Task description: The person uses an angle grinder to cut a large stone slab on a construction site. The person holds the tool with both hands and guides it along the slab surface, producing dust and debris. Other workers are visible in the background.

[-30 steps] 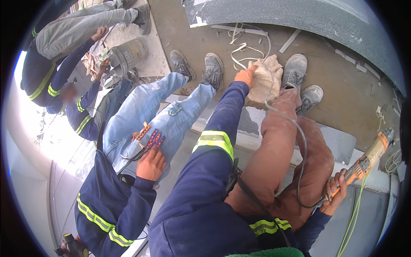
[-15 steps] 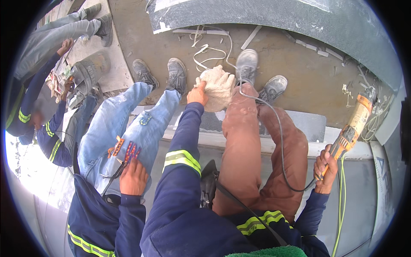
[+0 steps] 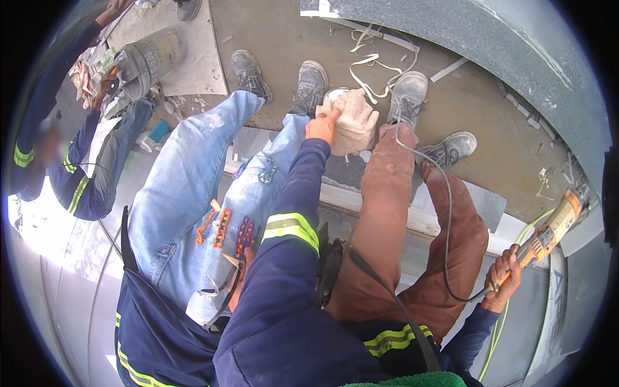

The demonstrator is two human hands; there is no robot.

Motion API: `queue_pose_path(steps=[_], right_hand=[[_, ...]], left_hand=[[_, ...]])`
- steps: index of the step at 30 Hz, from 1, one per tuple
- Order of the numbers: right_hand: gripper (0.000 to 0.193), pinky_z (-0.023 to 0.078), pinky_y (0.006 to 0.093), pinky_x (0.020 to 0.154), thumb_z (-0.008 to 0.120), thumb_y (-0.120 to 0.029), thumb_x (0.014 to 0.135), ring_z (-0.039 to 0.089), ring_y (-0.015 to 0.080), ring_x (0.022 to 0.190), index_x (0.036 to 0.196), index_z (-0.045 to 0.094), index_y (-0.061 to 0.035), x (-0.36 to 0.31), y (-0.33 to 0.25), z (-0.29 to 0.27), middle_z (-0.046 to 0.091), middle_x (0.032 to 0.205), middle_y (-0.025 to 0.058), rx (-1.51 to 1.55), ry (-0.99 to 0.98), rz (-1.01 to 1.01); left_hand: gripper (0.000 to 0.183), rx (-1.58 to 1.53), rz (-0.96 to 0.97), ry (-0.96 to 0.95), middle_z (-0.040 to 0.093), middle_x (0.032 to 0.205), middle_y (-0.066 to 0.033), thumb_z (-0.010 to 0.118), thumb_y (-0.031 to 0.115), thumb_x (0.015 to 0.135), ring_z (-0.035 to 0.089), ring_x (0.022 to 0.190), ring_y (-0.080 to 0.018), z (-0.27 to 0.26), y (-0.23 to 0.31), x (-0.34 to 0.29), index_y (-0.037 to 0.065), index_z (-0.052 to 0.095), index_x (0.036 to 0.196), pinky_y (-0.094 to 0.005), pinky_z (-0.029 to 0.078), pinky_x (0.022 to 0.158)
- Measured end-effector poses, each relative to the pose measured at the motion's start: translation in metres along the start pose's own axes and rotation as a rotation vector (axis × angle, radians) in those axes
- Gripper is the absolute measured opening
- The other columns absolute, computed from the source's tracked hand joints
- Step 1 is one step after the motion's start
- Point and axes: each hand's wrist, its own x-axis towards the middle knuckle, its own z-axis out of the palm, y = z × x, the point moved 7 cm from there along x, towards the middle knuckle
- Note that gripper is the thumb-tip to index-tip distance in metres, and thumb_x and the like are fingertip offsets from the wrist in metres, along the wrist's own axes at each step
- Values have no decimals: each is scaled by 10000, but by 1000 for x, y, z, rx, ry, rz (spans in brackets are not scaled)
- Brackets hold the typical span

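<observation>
My left hand (image 3: 320, 127) reaches forward, its fingers closed on a bundle of beige cloth that looks like work gloves (image 3: 351, 122). The bundle hangs beside my brown trouser leg (image 3: 385, 213), above the shoes. Out to the right, my right hand (image 3: 504, 277) grips the rear of an orange and grey corded power tool (image 3: 548, 232), shaped like an angle grinder. Its head points away from me; the exact fitting at the tip is unclear. From the grip, a grey cord (image 3: 446, 251) loops across my legs towards my shoe (image 3: 409, 97).
A co-worker in blue jeans (image 3: 180, 174) sits close on my left. Another person (image 3: 77, 174) is farther left, by a dirty bucket (image 3: 151, 61). A large grey panel (image 3: 490, 45) spans the far right. White strips (image 3: 371, 77) and scraps lie on the floor. A yellow-green cable (image 3: 496, 342) hangs right.
The view has shifted, moving most things rightward in the picture. Both my hands keep their holds. The co-worker's hand has drawn back towards their lap, now partly behind my left sleeve.
</observation>
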Motion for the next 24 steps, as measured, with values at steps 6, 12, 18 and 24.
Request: queue_pose_path(steps=[6,12,18,24], right_hand=[[218,388,204,367,644,-92,963,419,51,464,1108,482,-78,0,13,50,438,725,-24,-32,-68,46],[213,382,207,362,642,-101,963,412,50,457,1099,479,-82,-10,19,75,433,715,-26,10,-105,29],[207,380,207,360,641,-106,964,407,48,455,1094,482,-78,-13,10,73,431,711,-27,26,-100,-3],[223,389,195,368,602,-80,997,409,38,488,1192,499,-49,-2,20,40,422,737,-23,52,-86,-31]], left_hand=[[481,10,10,-40,708,1135,-219,603,60,880,713,1032,-441,-6,-8,13,291,615,1303,-536,552,905],[580,5,-8,-38,682,1219,-234,582,66,920,708,1072,-441,5,-10,11,344,552,1427,-532,554,934],[669,26,-131,-142,645,1343,-249,573,58,923,697,1152,-430,1,-9,-2,369,497,1511,-573,493,1078],[660,45,-35,-51,674,1324,-210,598,93,903,700,1138,-425,-4,-14,0,376,523,1495,-709,346,1138]])
